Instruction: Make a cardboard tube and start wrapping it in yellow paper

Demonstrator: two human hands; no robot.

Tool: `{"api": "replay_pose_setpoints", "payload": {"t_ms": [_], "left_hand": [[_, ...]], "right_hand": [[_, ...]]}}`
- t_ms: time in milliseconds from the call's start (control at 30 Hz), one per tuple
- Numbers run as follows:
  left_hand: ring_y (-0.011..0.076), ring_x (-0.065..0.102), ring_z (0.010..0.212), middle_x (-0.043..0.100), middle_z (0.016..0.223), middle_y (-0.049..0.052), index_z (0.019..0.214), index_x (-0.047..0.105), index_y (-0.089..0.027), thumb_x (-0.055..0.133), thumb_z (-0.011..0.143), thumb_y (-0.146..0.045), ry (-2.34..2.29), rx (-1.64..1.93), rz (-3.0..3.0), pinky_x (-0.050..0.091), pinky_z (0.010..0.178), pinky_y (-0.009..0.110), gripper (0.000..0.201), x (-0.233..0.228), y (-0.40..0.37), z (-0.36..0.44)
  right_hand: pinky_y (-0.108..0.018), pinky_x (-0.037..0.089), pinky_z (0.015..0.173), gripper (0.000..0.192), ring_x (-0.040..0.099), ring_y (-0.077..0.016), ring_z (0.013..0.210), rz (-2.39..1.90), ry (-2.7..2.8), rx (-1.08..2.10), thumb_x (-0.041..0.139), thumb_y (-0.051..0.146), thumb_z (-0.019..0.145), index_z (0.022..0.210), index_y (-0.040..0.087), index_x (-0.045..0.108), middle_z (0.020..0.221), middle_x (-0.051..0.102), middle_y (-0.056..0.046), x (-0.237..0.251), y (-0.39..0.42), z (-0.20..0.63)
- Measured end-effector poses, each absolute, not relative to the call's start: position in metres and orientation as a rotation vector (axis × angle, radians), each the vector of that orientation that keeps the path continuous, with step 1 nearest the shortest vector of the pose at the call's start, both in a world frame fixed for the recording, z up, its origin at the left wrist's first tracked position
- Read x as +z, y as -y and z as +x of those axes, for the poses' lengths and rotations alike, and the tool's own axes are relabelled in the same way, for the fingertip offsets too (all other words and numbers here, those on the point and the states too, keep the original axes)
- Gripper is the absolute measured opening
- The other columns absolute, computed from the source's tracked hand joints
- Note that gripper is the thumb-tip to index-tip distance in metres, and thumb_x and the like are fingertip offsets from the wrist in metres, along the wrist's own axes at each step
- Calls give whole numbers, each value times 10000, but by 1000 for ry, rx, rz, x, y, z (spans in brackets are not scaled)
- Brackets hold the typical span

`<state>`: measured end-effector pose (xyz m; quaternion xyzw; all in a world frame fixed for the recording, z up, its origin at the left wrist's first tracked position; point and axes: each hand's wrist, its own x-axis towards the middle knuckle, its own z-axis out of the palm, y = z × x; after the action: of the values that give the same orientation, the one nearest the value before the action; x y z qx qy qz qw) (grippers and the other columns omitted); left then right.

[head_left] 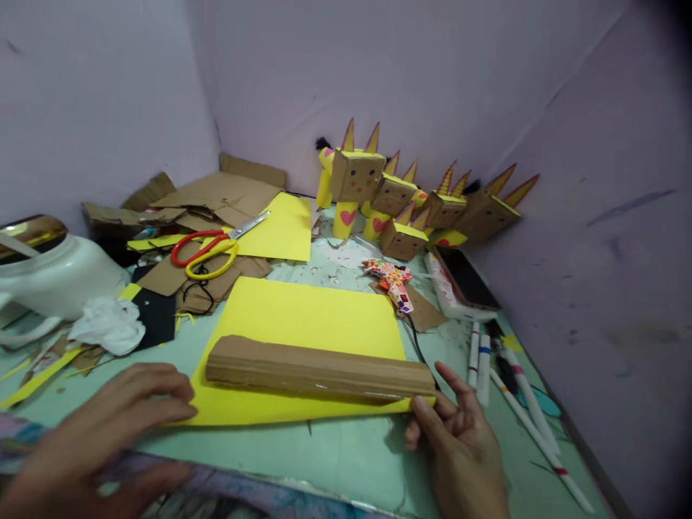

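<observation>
A sheet of yellow paper [308, 313] lies on the table in front of me, with a long rolled cardboard tube [318, 364] resting across its near part. A shiny strip, perhaps glue, shows along the tube's near side. My right hand [459, 432] pinches the paper's near right corner between thumb and fingers, lifted against the tube's end. On the other side, my left hand [119, 418] is slightly blurred, thumb and fingers apart, fingertips at the paper's near left edge.
Red-and-yellow scissors [208, 252] lie on cardboard scraps at the left, near a white jug [70, 267] and crumpled tissue [111, 324]. A patterned glue gun [392, 281] rests behind the paper. Cardboard figures [360, 176] with pointed horns stand at the back. Markers [484, 367] and a phone [465, 277] are right.
</observation>
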<state>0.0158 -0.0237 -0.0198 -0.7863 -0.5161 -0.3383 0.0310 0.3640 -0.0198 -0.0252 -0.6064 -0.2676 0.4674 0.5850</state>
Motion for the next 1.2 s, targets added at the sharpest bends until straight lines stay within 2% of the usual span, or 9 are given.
{"api": "replay_pose_setpoints", "payload": {"t_ms": [67,133,200,267,500,700,1000,1200], "left_hand": [[231,559,914,635,920,35,928,611,-261,596,818,-401,1388,-928,-2500,417,836,383,178,-23,24,32],[231,552,864,648,870,38,924,630,-235,634,790,-312,1159,-845,-2530,383,843,390,155,-22,16,44],[221,559,822,658,822,31,884,642,-237,590,811,-249,1079,-869,-2544,375,840,399,90,-20,7,52],[215,563,798,659,783,20,845,642,-253,533,841,-205,1167,-952,-2557,374,828,412,119,-17,0,55],[229,571,738,653,738,-7,779,652,-300,511,838,-221,1334,-1000,-2557,367,806,447,173,-15,-3,53],[227,565,631,628,643,-24,710,631,-302,601,773,-290,1426,-1085,-2459,374,706,438,70,-13,-8,62],[288,598,666,655,638,11,667,602,-284,610,781,-319,1496,-926,-2293,359,808,548,119,-15,-1,61],[228,588,676,618,685,16,735,555,-233,696,751,-213,1384,-900,-2290,356,854,526,143,-10,1,59]], "right_hand": [[-162,403,402,750,518,-85,372,-1411,625,1077,808,359,621,1236,206,407,562,618,74,-25,20,364],[-158,396,389,740,515,-82,364,-1394,628,1071,807,363,622,1227,208,410,573,627,71,-24,20,363],[-153,391,381,729,510,-75,358,-1369,626,1072,806,362,625,1218,210,411,602,640,65,-24,20,362],[-146,390,385,705,509,-67,360,-1354,628,1069,800,357,638,1210,211,414,613,641,66,-24,19,362],[-158,381,374,681,500,-74,354,-1353,620,1062,787,353,647,1197,201,415,607,628,70,-21,22,361],[-149,367,388,611,480,-59,354,-1353,597,1059,769,350,671,1166,208,440,597,630,69,-16,24,357],[-151,382,387,701,495,-68,364,-1369,614,1082,807,382,624,1188,220,424,606,630,67,-24,25,364],[-157,394,395,753,507,-103,376,-1457,649,1078,829,405,586,1211,235,446,479,590,57,-33,26,375]]}}
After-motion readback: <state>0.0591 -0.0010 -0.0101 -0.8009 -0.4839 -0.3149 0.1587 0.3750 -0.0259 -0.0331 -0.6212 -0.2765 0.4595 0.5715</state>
